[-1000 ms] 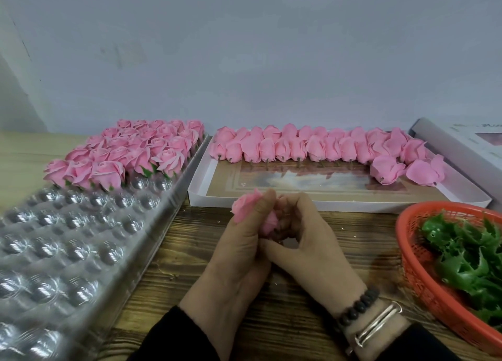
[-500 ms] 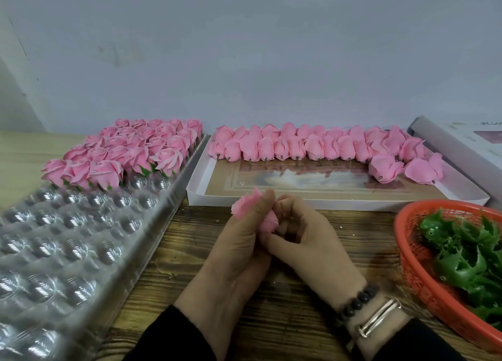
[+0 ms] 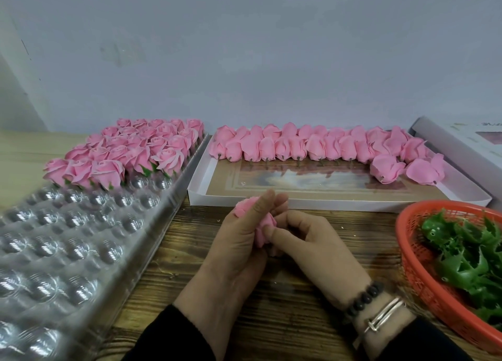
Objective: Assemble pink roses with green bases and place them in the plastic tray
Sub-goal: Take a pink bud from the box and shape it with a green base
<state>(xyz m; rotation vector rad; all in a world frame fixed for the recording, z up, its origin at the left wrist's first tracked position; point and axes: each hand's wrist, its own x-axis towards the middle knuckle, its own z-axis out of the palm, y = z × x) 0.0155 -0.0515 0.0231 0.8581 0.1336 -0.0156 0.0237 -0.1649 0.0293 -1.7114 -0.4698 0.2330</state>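
A pink rose (image 3: 264, 226) sits between both hands at the table's middle. My left hand (image 3: 233, 249) grips it from the left, fingers wrapped over its top. My right hand (image 3: 312, 249) has curled fingers at the rose's right side, thumb tip pressing its petals. No green base shows in either hand. The clear plastic tray (image 3: 68, 246) lies at the left, its far rows filled with finished roses (image 3: 130, 151). Green bases (image 3: 467, 254) fill an orange basket (image 3: 407, 257) at the right.
A flat white box (image 3: 339, 204) behind my hands holds a row of loose pink rose heads (image 3: 312, 144) along its far edge. A white box lid (image 3: 461, 143) leans at the far right. A grey wall closes off the back.
The hands have turned the rose slightly: my right thumb now presses on its petals and the left fingers have opened a little over its top. Both hands stay in the same place.
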